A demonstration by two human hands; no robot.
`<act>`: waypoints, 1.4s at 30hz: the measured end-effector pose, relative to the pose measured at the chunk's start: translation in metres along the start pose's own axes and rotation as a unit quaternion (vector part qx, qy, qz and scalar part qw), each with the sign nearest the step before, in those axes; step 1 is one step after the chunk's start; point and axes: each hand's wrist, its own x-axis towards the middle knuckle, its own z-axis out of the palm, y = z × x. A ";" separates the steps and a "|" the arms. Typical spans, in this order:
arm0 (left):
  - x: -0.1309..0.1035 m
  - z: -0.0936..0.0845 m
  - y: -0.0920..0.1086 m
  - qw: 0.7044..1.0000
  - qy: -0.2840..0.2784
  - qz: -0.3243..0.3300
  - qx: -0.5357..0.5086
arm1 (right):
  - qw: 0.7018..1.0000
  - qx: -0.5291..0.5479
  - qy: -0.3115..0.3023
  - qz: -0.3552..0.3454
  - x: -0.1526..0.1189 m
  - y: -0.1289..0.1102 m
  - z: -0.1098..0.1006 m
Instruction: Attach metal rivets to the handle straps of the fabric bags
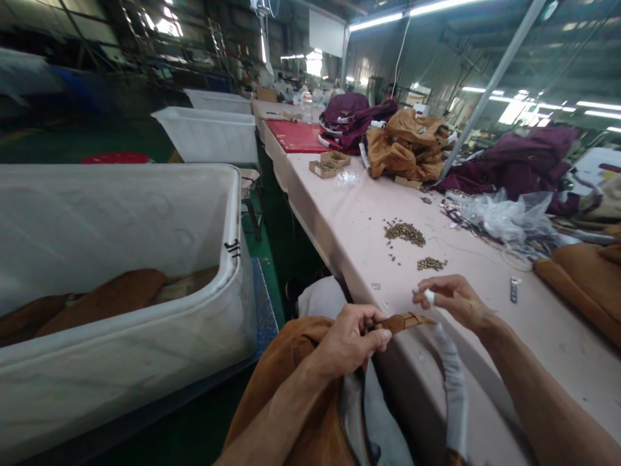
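- Left hand (356, 340): closed, pinching the leather strap (405, 321) of the tan bag (274, 369) beside the table.
- Right hand (451, 299): loosely curled; cannot tell whether its fingertips grip anything.
- Pale-covered table (339, 213): piled brass-coloured studs (406, 233).
- Room: white bin (169, 388), green floor (126, 430), lit tubes (376, 22).

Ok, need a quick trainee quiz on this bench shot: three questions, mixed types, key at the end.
1. True or false: the left hand grips a narrow brown leather strap.
2. What lies in the large white plastic tub in the foreground?
A) purple fabric bags
B) brown leather-like pieces
C) small brass-coloured studs
3. Fill in: a finger of the right hand wears a ____ wrapping.

Key: 1 true; 2 B; 3 white.
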 end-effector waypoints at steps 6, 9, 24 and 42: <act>0.006 0.003 -0.011 0.998 0.047 -0.020 0.045 | 0.963 -0.164 0.208 0.056 0.034 0.059 -0.046; 0.008 0.004 -0.015 0.995 0.073 -0.017 0.059 | 0.948 -0.231 0.204 0.078 0.045 0.076 -0.051; 0.005 0.009 -0.030 0.974 0.131 0.047 0.177 | 0.902 -0.401 0.057 0.151 0.060 0.098 -0.070; 0.006 0.008 -0.033 0.972 0.082 -0.039 0.217 | 0.926 -0.369 0.058 -0.045 -0.006 0.007 -0.011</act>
